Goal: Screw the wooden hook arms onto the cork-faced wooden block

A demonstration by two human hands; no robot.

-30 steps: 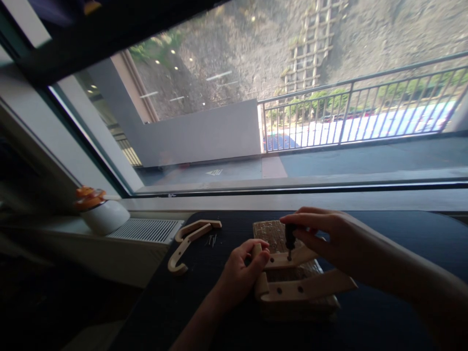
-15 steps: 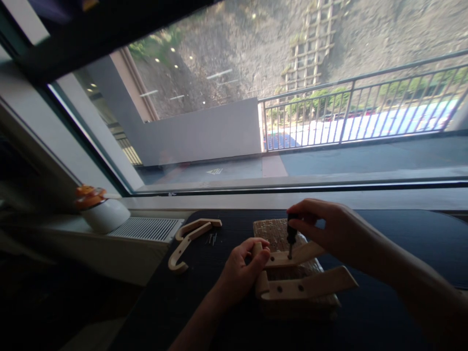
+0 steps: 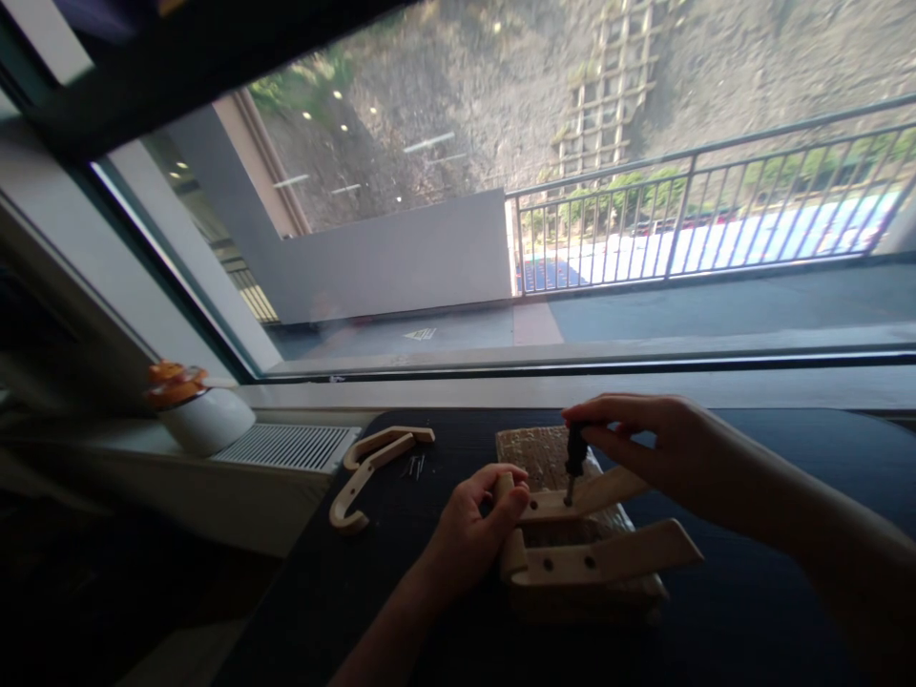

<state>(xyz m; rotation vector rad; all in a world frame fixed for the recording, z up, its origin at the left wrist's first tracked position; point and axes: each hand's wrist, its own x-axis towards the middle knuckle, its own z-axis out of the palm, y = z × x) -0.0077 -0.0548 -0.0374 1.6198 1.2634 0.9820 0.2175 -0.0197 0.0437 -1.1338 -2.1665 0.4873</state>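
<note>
My right hand (image 3: 636, 434) is closed round the dark handle of a screwdriver (image 3: 575, 454). Its tip rests at a hole in a pale wooden hook (image 3: 551, 506) lying across a brown, textured block (image 3: 533, 448). The curled end of that same hook is pinched by my left hand (image 3: 483, 515), fingers wrapped over it. Nearer to me, a second wooden hook (image 3: 608, 563) with two dark holes lies on the block, its straight end jutting out to the right.
Two more wooden hooks (image 3: 358, 487) lie at the dark table's (image 3: 315, 592) left side, beside several screws (image 3: 415, 466). Further left, a white pot with an orange top (image 3: 207, 420) stands near a vent grille (image 3: 286, 450). A large window (image 3: 401, 258) rises behind the table.
The screwdriver's handle has tilted slightly to the right, and the fingers of my right hand have shifted on it. My left hand stays in place on the hook.
</note>
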